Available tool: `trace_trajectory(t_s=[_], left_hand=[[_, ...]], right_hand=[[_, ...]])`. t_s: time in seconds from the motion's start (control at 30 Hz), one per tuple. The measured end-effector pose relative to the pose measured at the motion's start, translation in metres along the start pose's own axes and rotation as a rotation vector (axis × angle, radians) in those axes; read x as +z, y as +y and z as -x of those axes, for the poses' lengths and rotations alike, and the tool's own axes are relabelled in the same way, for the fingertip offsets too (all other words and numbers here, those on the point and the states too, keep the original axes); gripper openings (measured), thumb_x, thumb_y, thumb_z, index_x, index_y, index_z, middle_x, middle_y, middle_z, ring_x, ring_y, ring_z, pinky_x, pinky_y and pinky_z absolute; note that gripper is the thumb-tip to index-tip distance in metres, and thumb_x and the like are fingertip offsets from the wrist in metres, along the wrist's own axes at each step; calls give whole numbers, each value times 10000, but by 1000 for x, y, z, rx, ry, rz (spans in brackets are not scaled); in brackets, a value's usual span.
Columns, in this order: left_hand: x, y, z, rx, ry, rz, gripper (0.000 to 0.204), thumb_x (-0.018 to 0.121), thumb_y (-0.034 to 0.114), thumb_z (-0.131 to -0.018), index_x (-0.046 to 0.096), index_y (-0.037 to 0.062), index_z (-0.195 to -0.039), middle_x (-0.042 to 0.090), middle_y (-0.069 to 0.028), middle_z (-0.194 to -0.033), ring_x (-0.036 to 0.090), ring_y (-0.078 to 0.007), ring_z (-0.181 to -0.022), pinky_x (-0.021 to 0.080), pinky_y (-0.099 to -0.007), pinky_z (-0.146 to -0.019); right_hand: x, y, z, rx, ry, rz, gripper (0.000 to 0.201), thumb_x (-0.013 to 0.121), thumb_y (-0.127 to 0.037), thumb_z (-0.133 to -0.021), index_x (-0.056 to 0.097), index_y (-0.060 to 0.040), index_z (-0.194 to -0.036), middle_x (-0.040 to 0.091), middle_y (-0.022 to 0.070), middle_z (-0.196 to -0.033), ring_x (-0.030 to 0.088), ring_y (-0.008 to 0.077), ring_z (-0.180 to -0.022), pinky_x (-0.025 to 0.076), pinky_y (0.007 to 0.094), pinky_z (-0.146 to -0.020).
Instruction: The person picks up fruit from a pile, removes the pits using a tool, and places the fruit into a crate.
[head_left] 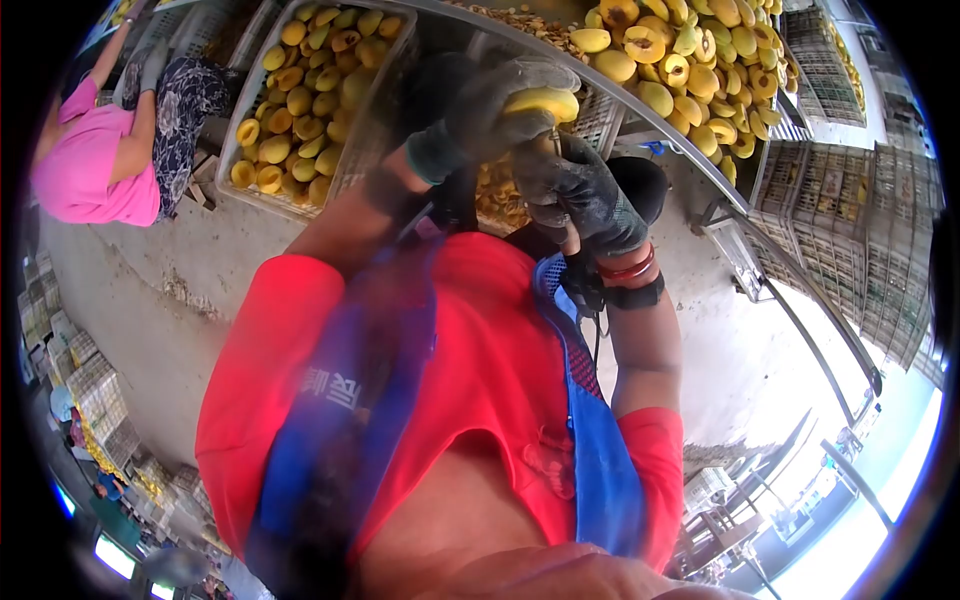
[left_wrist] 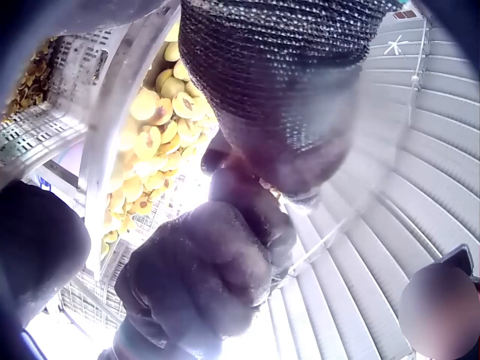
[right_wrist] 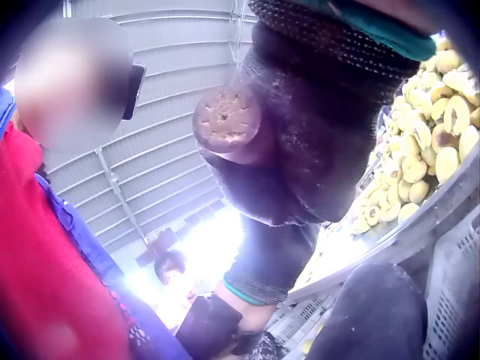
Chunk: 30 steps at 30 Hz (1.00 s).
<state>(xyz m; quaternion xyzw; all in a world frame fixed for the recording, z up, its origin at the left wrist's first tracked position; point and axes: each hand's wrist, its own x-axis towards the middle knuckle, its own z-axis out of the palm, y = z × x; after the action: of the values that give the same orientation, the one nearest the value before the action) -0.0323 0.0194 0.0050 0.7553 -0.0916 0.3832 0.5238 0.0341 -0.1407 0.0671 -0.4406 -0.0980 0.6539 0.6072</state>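
Note:
In the head view my gloved left hand [head_left: 480, 110] grips a yellow peach [head_left: 545, 103], its fingers curled over the fruit. Close beside it my gloved right hand [head_left: 585, 195] grips a wooden-handled tool [right_wrist: 227, 120], whose round, dotted handle end pokes out below the fist in the right wrist view. The tool's working end meets the peach and is mostly hidden between the two hands. Both hands are held together above my lap. In the left wrist view the right fist [left_wrist: 199, 277] sits right against the left hand [left_wrist: 285, 97], which covers the peach.
A metal-edged table [head_left: 690, 150] heaped with peaches [head_left: 690, 70], many halved, stands ahead on the right. A crate of peaches [head_left: 310, 100] is ahead left. Stacked crates [head_left: 850, 230] rise at the right. Someone in a pink shirt [head_left: 100, 170] sits at the left.

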Motion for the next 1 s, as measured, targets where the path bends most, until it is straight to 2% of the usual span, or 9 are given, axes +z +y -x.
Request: trace_trajectory(t_s=[0.1, 0.2, 0.3, 0.37, 0.57, 0.67, 0.77, 0.9, 1.0], left_hand=[[0, -2, -2, 62, 30, -111, 345, 629, 194, -846, 555, 6, -1125, 620, -122, -1103, 595, -230, -998, 468, -332, -872], [-1, 3, -6, -18, 32, -53, 356, 616, 228, -867, 542, 20, -1146, 604, -128, -1131, 576, -236, -1025, 461, -333, -880], [0, 7, 0, -102, 2, 64, 327, 622, 196, -835, 562, 11, -1099, 625, -120, -1083, 592, -253, -1003, 480, -336, -858], [-2, 11, -2, -204, -27, 208, 304, 600, 186, -846, 561, 21, -1098, 613, -123, -1096, 589, -248, -1006, 482, -331, -857], [-13, -10, -12, 33, -230, 151, 269, 565, 179, -878, 549, 48, -1112, 579, -128, -1127, 590, -215, -995, 478, -310, -864], [-13, 1, -10, -215, -327, 270, 420, 529, 325, -910, 552, -30, -1133, 587, -159, -1137, 559, -257, -1065, 442, -365, -914], [-12, -10, -6, -180, -375, 293, 410, 534, 313, -907, 555, -28, -1135, 587, -159, -1117, 558, -263, -1049, 433, -364, -920], [-4, -17, 10, -447, -182, 537, 438, 537, 341, -902, 526, 3, -1182, 584, -108, -1097, 546, -197, -1031, 446, -314, -877], [6, -35, 12, -427, -56, 513, 413, 526, 331, -910, 523, 14, -1174, 580, -86, -1075, 544, -157, -993, 455, -286, -844]], right_hand=[[-4, 11, -11, -247, 106, 537, 232, 555, -107, -883, 478, -30, -1087, 495, 40, -717, 439, 100, -475, 329, 209, -389], [-3, 8, -11, -345, 31, 553, 256, 572, -112, -870, 481, -29, -1094, 482, 27, -705, 432, 98, -474, 321, 202, -392], [0, 0, 2, 3, -107, -27, 273, 587, -135, -862, 483, -30, -1092, 488, 30, -727, 432, 97, -479, 323, 202, -392], [-3, -1, -2, -30, -55, 34, 171, 574, -108, -863, 522, -5, -989, 501, 32, -690, 452, 85, -486, 331, 206, -392], [5, -9, 3, 25, -29, -99, 152, 590, -100, -857, 517, -57, -983, 450, -12, -660, 387, 43, -470, 284, 179, -367], [-8, -5, -1, 116, -111, -158, 155, 587, -88, -854, 495, -91, -979, 428, -29, -660, 345, 27, -460, 253, 168, -356], [-29, 7, -9, 198, -182, -198, 146, 594, -106, -847, 483, -96, -941, 412, -25, -641, 333, 34, -437, 237, 176, -330], [-20, 9, -21, 114, -101, 8, 219, 625, -188, -831, 481, -70, -946, 404, -10, -605, 332, 65, -401, 256, 194, -312], [-23, 17, -33, -29, -40, 18, 191, 613, -189, -839, 495, -60, -917, 432, 3, -617, 356, 85, -403, 303, 206, -337]])
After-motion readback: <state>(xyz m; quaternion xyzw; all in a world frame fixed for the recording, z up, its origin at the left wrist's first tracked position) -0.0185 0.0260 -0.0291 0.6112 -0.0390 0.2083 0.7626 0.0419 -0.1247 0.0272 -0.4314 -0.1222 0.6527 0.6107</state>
